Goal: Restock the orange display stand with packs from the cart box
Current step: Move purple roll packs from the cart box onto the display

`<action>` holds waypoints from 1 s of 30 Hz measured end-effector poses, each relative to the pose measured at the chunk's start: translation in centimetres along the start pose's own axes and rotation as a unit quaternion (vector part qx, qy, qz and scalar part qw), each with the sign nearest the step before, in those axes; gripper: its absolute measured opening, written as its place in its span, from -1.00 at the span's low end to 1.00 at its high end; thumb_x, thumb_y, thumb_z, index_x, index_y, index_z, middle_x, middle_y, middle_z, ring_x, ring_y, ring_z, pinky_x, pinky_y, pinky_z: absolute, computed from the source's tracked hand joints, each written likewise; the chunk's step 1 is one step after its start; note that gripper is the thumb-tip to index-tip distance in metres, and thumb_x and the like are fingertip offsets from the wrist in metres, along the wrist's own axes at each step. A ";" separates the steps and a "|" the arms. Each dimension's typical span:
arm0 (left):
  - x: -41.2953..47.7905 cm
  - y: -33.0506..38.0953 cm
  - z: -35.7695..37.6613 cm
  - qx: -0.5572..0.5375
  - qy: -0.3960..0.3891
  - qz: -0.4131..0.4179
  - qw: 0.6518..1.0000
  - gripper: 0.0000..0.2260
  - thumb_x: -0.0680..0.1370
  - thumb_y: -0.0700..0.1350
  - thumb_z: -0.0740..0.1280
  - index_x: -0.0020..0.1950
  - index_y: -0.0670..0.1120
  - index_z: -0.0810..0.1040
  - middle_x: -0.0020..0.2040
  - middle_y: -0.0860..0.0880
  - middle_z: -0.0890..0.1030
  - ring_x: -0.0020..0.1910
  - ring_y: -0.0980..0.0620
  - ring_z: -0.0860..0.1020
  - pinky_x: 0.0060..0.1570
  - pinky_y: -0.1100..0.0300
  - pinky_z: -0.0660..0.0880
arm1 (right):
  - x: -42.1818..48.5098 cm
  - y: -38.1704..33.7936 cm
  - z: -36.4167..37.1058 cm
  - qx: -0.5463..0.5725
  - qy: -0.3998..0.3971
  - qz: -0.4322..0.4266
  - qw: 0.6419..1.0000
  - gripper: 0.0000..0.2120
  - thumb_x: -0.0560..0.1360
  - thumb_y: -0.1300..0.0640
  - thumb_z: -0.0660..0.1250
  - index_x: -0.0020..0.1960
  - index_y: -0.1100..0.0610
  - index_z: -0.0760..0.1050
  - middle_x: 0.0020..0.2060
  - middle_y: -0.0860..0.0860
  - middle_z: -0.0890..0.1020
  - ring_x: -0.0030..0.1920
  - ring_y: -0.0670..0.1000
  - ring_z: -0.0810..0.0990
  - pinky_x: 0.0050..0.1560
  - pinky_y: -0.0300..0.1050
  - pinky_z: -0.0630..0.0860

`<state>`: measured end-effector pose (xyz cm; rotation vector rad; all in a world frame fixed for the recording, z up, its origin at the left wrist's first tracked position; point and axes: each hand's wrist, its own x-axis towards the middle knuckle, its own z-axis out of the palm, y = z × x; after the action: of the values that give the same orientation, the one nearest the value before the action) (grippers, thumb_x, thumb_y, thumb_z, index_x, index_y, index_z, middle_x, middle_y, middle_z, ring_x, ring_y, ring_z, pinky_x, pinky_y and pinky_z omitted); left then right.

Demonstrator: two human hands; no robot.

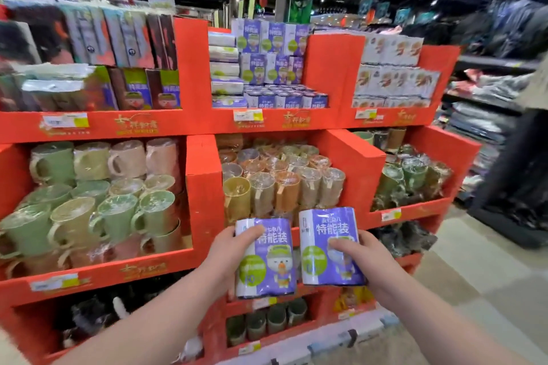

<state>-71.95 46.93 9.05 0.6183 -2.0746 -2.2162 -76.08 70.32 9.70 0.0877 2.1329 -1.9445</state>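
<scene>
I hold two purple-and-white packs in front of the orange display stand (pixel 195 124). My left hand (pixel 228 249) grips the left pack (pixel 268 264) by its left side, thumb across the top front. My right hand (pixel 360 255) grips the right pack (pixel 326 234) from its right side, fingers curled over its front. Both packs stand upright, side by side, level with the middle shelf. Matching purple packs (pixel 275 68) are stacked in the top middle bay of the stand. The cart box is out of view.
Wrapped mugs (pixel 98 198) fill the middle-left bay and wrapped cups (pixel 281 178) the middle bay. White boxes (pixel 394 80) sit top right. A person (pixel 513 139) stands at the right edge by clothing racks. Light floor tiles (pixel 462 290) lie to the right.
</scene>
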 end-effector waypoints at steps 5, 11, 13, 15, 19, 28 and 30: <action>6.5 4.2 4.3 -0.037 -0.048 0.026 0.998 -0.81 0.52 -0.07 0.40 0.07 -0.13 0.60 -0.11 -0.13 0.71 -0.16 -0.12 0.68 -0.10 0.00 0.63 | 5.4 -4.1 -2.3 -0.007 0.026 -0.028 0.999 -0.43 0.16 0.03 0.52 0.11 0.21 0.51 -0.08 0.20 0.70 -0.06 0.29 0.67 0.03 0.27 0.59; 14.6 10.6 5.7 -0.077 -0.075 0.067 0.992 -0.91 0.52 -0.13 0.39 -0.01 -0.12 0.61 -0.09 -0.19 0.71 -0.08 -0.21 0.67 0.05 -0.22 0.57 | 13.7 -10.4 -2.1 -0.001 0.032 -0.086 0.996 -0.74 0.41 0.24 0.44 0.07 0.25 0.51 -0.15 0.19 0.71 -0.19 0.20 0.68 -0.09 0.10 0.62; 17.0 12.5 5.4 -0.065 -0.064 0.080 0.993 -0.89 0.52 -0.11 0.39 -0.01 -0.12 0.61 -0.10 -0.17 0.71 -0.10 -0.19 0.68 0.01 -0.18 0.60 | 16.4 -11.7 -1.5 0.000 0.030 -0.095 0.995 -0.71 0.38 0.21 0.47 0.07 0.23 0.52 -0.14 0.17 0.72 -0.17 0.20 0.69 -0.06 0.13 0.63; 19.1 14.0 5.1 -0.062 -0.058 0.092 0.992 -0.86 0.53 -0.09 0.39 0.03 -0.12 0.60 -0.13 -0.13 0.72 -0.18 -0.12 0.69 -0.15 -0.02 0.65 | 19.0 -12.9 -0.8 -0.002 0.032 -0.101 0.994 -0.70 0.38 0.21 0.47 0.08 0.24 0.53 -0.12 0.18 0.71 -0.13 0.23 0.68 0.02 0.20 0.60; 22.7 16.2 4.6 -0.071 -0.039 0.109 0.991 -0.86 0.53 -0.11 0.37 0.04 -0.14 0.61 -0.14 -0.12 0.72 -0.23 -0.09 0.68 -0.20 0.04 0.63 | 23.7 -15.6 0.3 0.007 0.010 -0.106 0.994 -0.78 0.45 0.26 0.40 0.08 0.25 0.51 -0.10 0.22 0.70 -0.19 0.20 0.66 -0.10 0.11 0.60; 29.1 20.5 2.5 -0.072 0.063 0.163 0.982 -0.89 0.53 -0.13 0.37 -0.01 -0.15 0.62 -0.16 -0.09 0.72 -0.28 -0.01 0.67 -0.24 0.15 0.59 | 37.5 -26.8 1.2 -0.074 -0.036 -0.208 0.975 -0.63 0.40 0.16 0.46 0.12 0.33 0.50 -0.09 0.21 0.67 -0.29 0.08 0.63 -0.32 -0.13 0.58; 30.1 21.7 2.4 -0.080 0.086 0.179 0.977 -0.89 0.54 -0.13 0.36 -0.01 -0.14 0.62 -0.16 -0.08 0.72 -0.30 0.01 0.66 -0.27 0.16 0.56 | 41.1 -29.6 1.2 -0.082 -0.022 -0.222 0.971 -0.40 0.21 0.02 0.54 0.14 0.29 0.49 -0.04 0.22 0.67 -0.19 0.12 0.66 -0.23 -0.02 0.62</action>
<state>-105.51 38.00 22.38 0.3731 -1.7422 -2.0181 -121.92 60.87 29.07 -0.4999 2.4291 -1.9483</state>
